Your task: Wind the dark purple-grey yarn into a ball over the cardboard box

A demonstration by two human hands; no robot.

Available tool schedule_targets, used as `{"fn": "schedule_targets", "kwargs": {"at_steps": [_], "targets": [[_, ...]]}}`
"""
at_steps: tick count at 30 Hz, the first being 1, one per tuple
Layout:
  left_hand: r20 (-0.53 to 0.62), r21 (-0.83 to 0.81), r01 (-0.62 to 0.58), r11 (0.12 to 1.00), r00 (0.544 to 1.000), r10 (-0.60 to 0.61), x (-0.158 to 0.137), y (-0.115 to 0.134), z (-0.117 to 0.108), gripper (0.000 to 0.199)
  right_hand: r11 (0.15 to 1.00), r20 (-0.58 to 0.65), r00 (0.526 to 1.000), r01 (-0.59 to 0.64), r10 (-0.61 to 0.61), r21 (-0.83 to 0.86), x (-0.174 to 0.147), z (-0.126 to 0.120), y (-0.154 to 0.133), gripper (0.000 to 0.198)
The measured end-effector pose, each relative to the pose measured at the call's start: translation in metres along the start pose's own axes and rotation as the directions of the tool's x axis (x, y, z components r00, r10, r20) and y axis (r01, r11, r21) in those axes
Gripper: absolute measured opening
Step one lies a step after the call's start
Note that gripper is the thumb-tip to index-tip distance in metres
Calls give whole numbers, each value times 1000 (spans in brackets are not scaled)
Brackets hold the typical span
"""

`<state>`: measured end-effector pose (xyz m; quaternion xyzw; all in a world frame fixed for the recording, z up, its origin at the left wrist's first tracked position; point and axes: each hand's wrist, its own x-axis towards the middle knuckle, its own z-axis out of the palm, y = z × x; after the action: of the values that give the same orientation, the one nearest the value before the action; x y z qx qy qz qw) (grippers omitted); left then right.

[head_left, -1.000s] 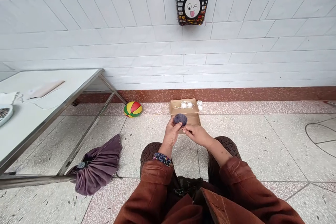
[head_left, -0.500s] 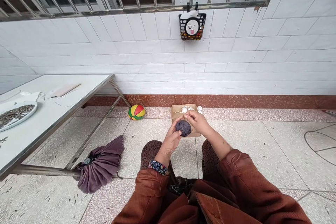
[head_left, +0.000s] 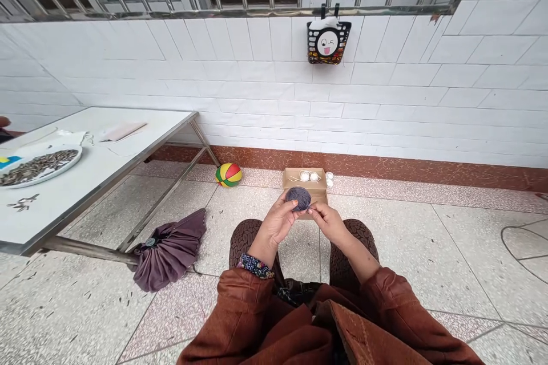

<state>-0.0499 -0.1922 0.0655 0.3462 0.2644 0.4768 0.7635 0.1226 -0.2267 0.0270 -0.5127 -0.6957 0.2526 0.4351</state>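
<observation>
A ball of dark grey-purple yarn (head_left: 298, 198) rests in my left hand (head_left: 279, 219), the thumb across its front and the fingers curled behind it. Just to the right and slightly lower, my right hand (head_left: 326, 221) is closed in a pinch on the yarn's strand, close to the ball's lower edge. Beyond the hands an open cardboard box (head_left: 293, 175) sits on the floor, partly covered by the ball and fingers. White yarn balls (head_left: 309, 175) lie in its far part, and more white yarn (head_left: 329, 179) is just outside its right side.
On the left stands a metal-framed table (head_left: 141, 145) with a plate of seeds (head_left: 47, 166). A folded purple umbrella (head_left: 171, 251) leans by its leg. A striped ball (head_left: 228, 174) lies near the wall. A black basket (head_left: 329, 43) hangs from the window bars. Wire rings (head_left: 511, 242) lie at right.
My right hand has moved from above the yarn ball down to its lower right. The ball has risen slightly in my left hand. The camera view has turned left.
</observation>
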Motion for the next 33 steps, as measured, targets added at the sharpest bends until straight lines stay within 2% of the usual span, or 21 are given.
{"fn": "schedule_targets", "kwargs": {"at_steps": [3, 5, 7, 9, 12, 16, 19, 23, 26, 29, 33], "targets": [[-110, 198, -134, 971, 981, 158, 0, -2, -2, 57, 995, 92, 991, 98, -94, -29, -3, -9, -17, 22], [-117, 374, -184, 909, 963, 243, -1, -5, -2, 57, 984, 124, 977, 178, -175, -12, -1, -17, -32, 22], [-62, 507, -187, 841, 966, 252, -4, -8, -3, 55, 977, 96, 972, 215, -215, 8, 7, -26, -44, 21], [5, 541, -158, 826, 983, 185, -8, -13, -4, 57, 974, 56, 972, 229, -228, -3, 18, -33, -50, 22], [117, 425, -70, 903, 993, 21, -15, -24, -4, 63, 978, -11, 978, 210, -210, -11, 35, -40, -44, 24], [266, 136, 114, 984, 953, -147, -23, -30, 3, 78, 989, -101, 987, 129, -122, 70, 39, -36, -22, 23], [301, -55, 185, 981, 940, -160, -27, -25, 12, 84, 989, -136, 991, 13, 7, 147, 30, -22, -8, 25], [273, -225, 225, 948, 948, -161, -27, -13, 18, 82, 965, -130, 984, -85, 121, 249, 15, -2, 3, 26], [241, -265, 223, 938, 957, -160, -26, -9, 14, 77, 958, -128, 978, -129, 166, 257, 9, 5, 7, 24], [196, -197, 205, 959, 966, -166, -24, -10, 6, 71, 960, -133, 971, -164, 198, 228, 8, 5, 10, 25], [97, -106, 96, 990, 992, -86, -19, -11, -3, 59, 969, -108, 974, -180, 199, 167, 5, 4, 12, 26]]}}
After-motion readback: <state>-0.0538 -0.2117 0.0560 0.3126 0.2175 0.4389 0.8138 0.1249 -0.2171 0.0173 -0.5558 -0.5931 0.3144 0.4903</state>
